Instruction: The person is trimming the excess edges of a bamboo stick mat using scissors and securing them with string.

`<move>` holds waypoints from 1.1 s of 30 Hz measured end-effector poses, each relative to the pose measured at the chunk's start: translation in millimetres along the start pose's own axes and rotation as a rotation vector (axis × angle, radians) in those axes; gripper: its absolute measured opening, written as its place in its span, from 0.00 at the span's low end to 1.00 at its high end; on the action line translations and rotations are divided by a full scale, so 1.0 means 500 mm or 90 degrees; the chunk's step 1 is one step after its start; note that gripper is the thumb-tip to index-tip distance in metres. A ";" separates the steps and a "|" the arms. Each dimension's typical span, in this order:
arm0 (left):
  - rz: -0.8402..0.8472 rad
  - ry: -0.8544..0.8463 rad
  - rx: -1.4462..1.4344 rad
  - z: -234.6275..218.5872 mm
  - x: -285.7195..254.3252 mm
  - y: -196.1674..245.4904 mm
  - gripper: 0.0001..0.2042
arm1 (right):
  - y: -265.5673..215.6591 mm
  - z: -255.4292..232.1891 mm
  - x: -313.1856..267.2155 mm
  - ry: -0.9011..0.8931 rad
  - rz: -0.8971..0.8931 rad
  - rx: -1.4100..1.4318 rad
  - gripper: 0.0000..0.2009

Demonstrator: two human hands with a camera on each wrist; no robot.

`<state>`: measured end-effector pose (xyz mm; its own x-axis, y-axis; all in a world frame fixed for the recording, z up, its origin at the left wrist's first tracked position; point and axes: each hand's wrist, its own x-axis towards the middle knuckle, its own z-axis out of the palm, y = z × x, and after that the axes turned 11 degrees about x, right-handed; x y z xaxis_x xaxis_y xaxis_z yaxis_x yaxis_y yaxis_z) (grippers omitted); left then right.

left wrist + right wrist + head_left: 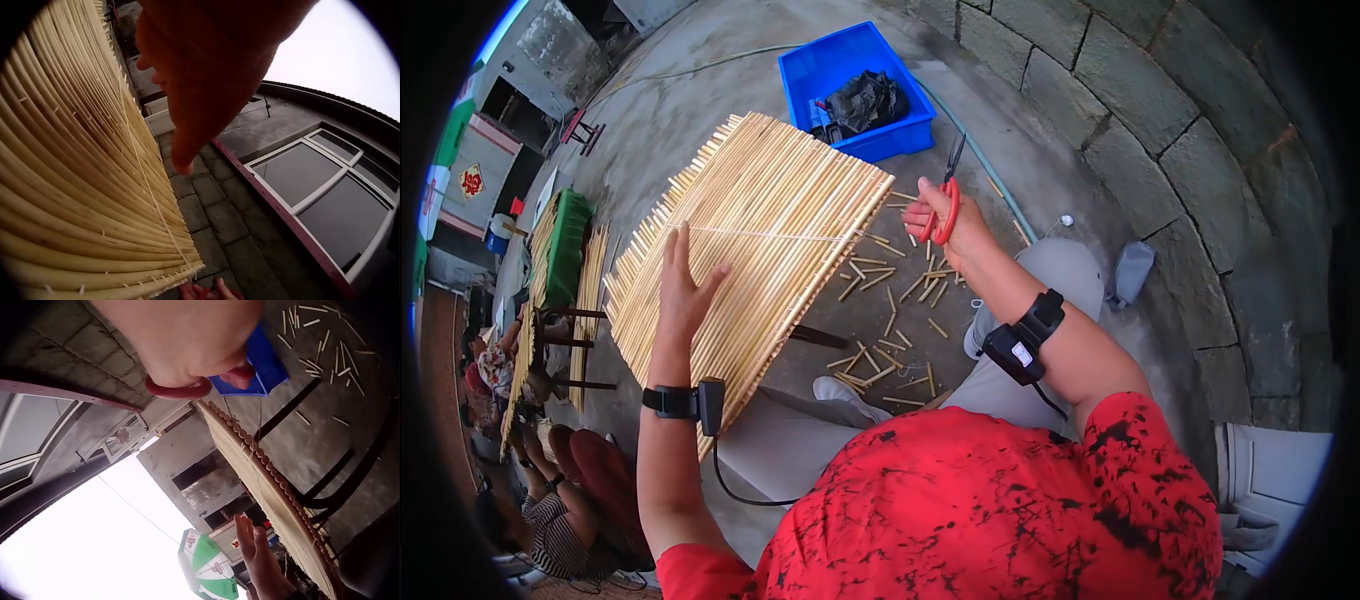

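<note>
A mat of pale reed-like sticks (745, 190), bound side by side, slopes in front of me. A white thread (740, 233) stretches across its face to the right edge. My left hand (685, 295) is over the mat's left part, fingers straight and thumb spread, holding nothing. Beyond the right edge, my right hand (956, 228) grips scissors (951, 187) by their red handles, blades pointing away from me. In the right wrist view a thin strand (259, 415) runs between the mat's edge and the right hand's fingers; whether they pinch it I cannot tell.
Several short cut stick pieces (938, 328) litter the concrete floor. A blue bin (900, 143) with a black plastic bag (867, 100) stands behind the mat, beside a hose (990, 175). Dark legs (818, 338) show under the mat. Other people (565, 520) sit at left; a block wall (1140, 130) rises at right.
</note>
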<state>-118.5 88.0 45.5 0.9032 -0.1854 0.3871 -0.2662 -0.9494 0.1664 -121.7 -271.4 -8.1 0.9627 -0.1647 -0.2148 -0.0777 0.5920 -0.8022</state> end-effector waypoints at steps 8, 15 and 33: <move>0.206 -0.134 0.173 0.096 -0.016 0.282 0.41 | 0.023 0.053 0.059 -0.124 0.019 0.164 0.16; 0.249 -0.104 0.193 0.061 -0.069 0.251 0.35 | -0.002 0.043 -0.041 -0.179 0.091 0.141 0.11; 0.201 0.035 0.166 -0.063 -0.168 0.206 0.33 | -0.055 -0.025 -0.106 -0.181 0.114 0.009 0.15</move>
<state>-232.2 13.7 58.8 0.7693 -0.4710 0.4316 -0.4272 -0.8816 -0.2006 -173.6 -288.7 18.1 0.9682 0.1675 -0.1858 -0.2497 0.6029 -0.7577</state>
